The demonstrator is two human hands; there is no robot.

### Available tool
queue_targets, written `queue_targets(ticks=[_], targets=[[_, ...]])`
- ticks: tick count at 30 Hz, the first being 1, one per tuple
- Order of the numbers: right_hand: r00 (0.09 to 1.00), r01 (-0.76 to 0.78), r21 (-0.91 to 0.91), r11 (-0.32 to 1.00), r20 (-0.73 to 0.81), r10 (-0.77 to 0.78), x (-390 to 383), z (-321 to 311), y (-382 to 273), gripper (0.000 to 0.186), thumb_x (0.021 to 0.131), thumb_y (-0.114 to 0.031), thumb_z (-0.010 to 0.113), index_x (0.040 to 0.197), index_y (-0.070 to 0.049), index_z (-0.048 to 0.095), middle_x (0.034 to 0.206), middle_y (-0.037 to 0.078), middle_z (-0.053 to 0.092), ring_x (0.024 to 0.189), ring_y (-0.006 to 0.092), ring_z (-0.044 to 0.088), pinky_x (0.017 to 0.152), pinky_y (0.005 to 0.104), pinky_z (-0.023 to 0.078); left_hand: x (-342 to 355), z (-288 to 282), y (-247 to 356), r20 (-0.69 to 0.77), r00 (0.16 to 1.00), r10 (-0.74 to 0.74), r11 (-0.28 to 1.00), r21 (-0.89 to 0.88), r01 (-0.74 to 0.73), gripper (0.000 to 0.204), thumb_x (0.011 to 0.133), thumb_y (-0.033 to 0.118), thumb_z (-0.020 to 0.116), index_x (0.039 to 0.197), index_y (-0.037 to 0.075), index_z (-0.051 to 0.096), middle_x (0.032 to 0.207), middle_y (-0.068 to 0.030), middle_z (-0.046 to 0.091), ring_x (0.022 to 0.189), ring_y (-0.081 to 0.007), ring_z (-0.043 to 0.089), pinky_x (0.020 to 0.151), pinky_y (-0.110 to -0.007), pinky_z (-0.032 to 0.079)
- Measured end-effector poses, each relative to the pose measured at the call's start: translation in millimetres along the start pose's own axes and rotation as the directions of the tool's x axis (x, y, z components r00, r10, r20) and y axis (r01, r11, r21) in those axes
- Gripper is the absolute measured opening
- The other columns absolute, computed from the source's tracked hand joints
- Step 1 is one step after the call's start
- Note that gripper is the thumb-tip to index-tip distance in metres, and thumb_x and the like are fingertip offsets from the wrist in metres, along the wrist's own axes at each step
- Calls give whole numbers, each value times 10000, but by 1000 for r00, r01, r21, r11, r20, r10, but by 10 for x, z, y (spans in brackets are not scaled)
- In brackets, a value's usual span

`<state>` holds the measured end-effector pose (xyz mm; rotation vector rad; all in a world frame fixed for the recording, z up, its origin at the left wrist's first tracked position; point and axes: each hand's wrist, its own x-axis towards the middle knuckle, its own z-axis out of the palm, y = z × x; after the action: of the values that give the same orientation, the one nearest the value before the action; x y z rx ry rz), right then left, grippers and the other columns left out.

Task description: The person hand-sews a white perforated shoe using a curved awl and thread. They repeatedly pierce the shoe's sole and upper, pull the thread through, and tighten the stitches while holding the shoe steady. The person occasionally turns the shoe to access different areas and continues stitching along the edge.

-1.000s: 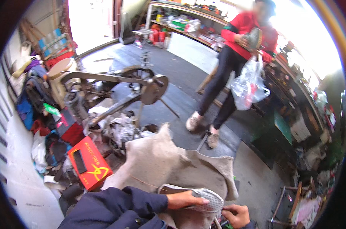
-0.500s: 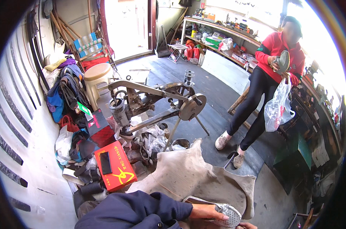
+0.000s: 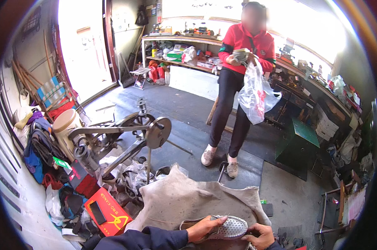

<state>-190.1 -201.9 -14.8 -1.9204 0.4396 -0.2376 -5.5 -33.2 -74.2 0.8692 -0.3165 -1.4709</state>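
Observation:
A light grey shoe with a perforated upper [image 3: 233, 228] lies over my lap at the bottom of the view. My left hand [image 3: 204, 228] is closed around its side, thumb on top near the holes. At the shoe's right end, my right hand [image 3: 260, 237] grips the edge between thumb and fingers; whether something small is also in that pinch cannot be made out. Beneath both hands spreads a stained beige leather apron [image 3: 196, 195], covering my legs.
An old hand-cranked shoe-stitching machine [image 3: 126, 135] stands front left. Beside it are a red shoebox [image 3: 109, 212] with a phone [image 3: 98, 212] on top, and heaped bags. Facing me, a person in a red top [image 3: 255, 46] holds a shoe [image 3: 241, 54] and a plastic bag [image 3: 255, 93].
My view has swung to the right, so the surroundings shift left. My right hand shows more fully, at the shoe's end. The other person has lowered and tilted their shoe.

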Motion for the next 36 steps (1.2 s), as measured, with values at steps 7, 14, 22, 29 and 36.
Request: queue_targets(ticks=[7, 14, 22, 29, 36], targets=[[967, 110, -269, 957, -194, -166, -41, -11, 582, 211, 772, -145, 843, 820, 5, 703, 653, 102, 682, 583, 180, 666, 566, 306, 528, 132, -100, -97, -28, 994, -104, 993, -62, 102, 503, 1034, 412, 593, 1295, -17, 617, 1238, -73, 686, 1089, -156, 639, 954, -294, 502], [968, 19, -387, 922, -225, -115, 12, -91, 931, 540, 643, -440, 926, 634, -4, 608, 585, 191, 621, 515, 314, 658, 513, 371, 500, 170, -112, -144, -132, 985, -112, 993, -63, 104, 536, 994, 440, 657, 1252, -28, 626, 1230, -78, 683, 1132, -161, 617, 992, -303, 467], [936, -123, -197, 973, -348, 48, -511, -145, 1273, 412, 738, -343, 853, 693, -13, 610, 557, 129, 569, 473, 239, 494, 507, 377, 434, 95, -93, -134, -154, 986, -64, 996, -64, 54, 505, 1009, 385, 641, 1282, -39, 618, 1187, -80, 706, 1024, -165, 674, 903, -315, 532], [989, 76, 904, 421, -122, 84, -520, 248, 384, 896, 720, -219, 614, 1545, -7, 336, 815, 12, 543, 625, 69, 445, 549, 198, 351, 106, 14, -75, -12, 999, -46, 984, -174, 43, 607, 1052, 428, 519, 1405, -65, 485, 1363, -203, 609, 1245, -325, 612, 1098, -471, 475], [792, 442, 882, 161, -469, 392, -787, -161, 210, 503, 1035, -563, 443, 782, -128, 442, 566, -50, 312, 426, 78, 250, 406, 275, 219, 127, 105, -57, -77, 995, -58, 994, -92, 51, 575, 1062, 451, 468, 1417, 0, 501, 1370, -183, 615, 1259, -343, 601, 1098, -527, 458]])
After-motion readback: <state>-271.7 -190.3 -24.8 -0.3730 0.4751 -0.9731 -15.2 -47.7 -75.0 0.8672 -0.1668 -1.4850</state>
